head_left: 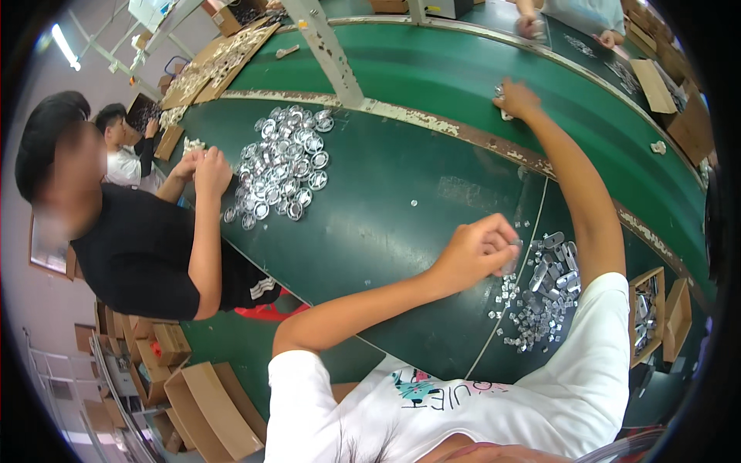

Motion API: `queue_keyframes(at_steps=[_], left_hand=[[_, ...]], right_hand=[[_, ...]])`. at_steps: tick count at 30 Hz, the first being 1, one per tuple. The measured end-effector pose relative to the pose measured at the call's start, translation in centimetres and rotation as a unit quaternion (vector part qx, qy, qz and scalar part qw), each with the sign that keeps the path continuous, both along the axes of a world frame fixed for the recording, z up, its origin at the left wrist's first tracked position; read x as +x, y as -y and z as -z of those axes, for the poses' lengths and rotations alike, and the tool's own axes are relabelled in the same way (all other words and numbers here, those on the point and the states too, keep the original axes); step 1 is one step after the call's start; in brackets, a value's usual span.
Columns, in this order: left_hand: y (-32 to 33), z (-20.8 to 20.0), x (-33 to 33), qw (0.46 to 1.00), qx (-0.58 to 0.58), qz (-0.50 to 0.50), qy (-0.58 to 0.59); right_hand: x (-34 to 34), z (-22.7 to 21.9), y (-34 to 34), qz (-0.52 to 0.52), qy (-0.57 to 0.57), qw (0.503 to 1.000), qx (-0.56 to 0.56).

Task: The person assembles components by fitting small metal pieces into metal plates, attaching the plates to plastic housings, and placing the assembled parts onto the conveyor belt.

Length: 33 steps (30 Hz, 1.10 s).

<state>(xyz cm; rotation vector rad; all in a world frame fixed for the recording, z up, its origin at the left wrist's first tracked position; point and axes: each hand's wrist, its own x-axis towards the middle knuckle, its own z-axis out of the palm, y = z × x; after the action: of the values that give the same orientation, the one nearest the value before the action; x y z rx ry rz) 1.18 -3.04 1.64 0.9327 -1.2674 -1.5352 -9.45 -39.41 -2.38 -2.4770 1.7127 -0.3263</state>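
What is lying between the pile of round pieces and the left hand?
A small clear piece on the dark green table, seen in the head view.

Dark green flat worktable (370,216): round silvery discs (285,166) lie heaped left of the left hand (480,248); oblong grey pieces (552,272) and small shiny bits (536,324) lie rightward.

A small glossy silver-grey piece (510,262) sits at the fingertips of the left hand (485,247), its outline blurred. Small pale and silver pieces (506,116) show at the fingers of the right hand (519,100), over the green belt (432,69). On the dark green bench (370,224), shiny grey oblong pieces with rounded ends (549,272) lie heaped at mixed angles — small silvery, block-like pieces (532,328) scattered beside them.
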Motion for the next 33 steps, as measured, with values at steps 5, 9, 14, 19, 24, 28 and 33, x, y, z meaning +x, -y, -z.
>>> queue_keyframes(at_steps=[5,9,14,19,24,28,33], left_hand=[[-0.3,2.8,-1.7,0.998,0.029,-0.050,-0.016],[-0.4,2.7,-2.0,0.997,0.037,-0.043,-0.052],[-1.6,2.9,-0.3,0.989,0.055,-0.104,-0.094],[-1.3,3.1,-1.4,0.987,0.090,-0.080,-0.107],[-0.8,3.0,-1.8,0.984,0.141,-0.024,-0.105],[-1.1,2.5,-1.4,0.977,0.172,-0.024,-0.125],[-0.9,2.3,-1.4,0.972,0.199,0.002,-0.127]], right_hand=[[-0.8,1.7,-1.0,-0.148,0.412,0.890,0.127],[-4.3,-2.9,-11.9,0.007,0.572,0.815,0.093],[-5.4,-7.2,-24.9,-0.027,0.651,0.719,0.241],[-9.6,-6.5,-31.5,-0.124,0.513,0.810,0.256],[-8.0,-5.3,-32.5,-0.123,0.547,0.806,0.190],[-7.6,-3.3,-32.5,-0.135,0.577,0.763,0.259],[-8.5,-3.3,-33.2,-0.128,0.523,0.818,0.202]])
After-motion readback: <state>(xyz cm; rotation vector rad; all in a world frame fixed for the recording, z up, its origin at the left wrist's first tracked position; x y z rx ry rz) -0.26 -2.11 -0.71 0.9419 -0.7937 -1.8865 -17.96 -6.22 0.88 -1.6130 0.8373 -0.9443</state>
